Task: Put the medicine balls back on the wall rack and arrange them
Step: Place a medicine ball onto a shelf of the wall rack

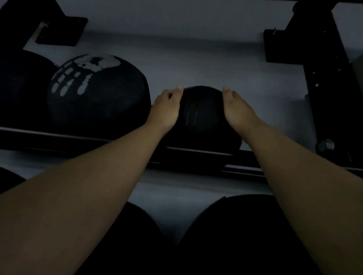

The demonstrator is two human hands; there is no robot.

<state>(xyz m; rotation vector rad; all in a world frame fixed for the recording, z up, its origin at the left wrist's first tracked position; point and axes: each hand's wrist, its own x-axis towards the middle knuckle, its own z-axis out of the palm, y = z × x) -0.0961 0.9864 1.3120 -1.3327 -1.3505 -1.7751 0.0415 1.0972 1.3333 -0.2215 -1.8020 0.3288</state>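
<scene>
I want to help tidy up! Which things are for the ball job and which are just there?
For the job: small black ball, left hand and right hand at its sides, handprint ball, lower-row ball, rack rail.
Just there: grey wall, small knob by the rack post.

small ball [201, 117] was black with faint pale seam lines, bigger ball [105, 102] was black with streaky white print, far-left ball [14, 91] was black with reddish smear, rack rail [68, 139] was black, wall [172, 40] was pale grey, lower balls [244, 238] were black
</scene>
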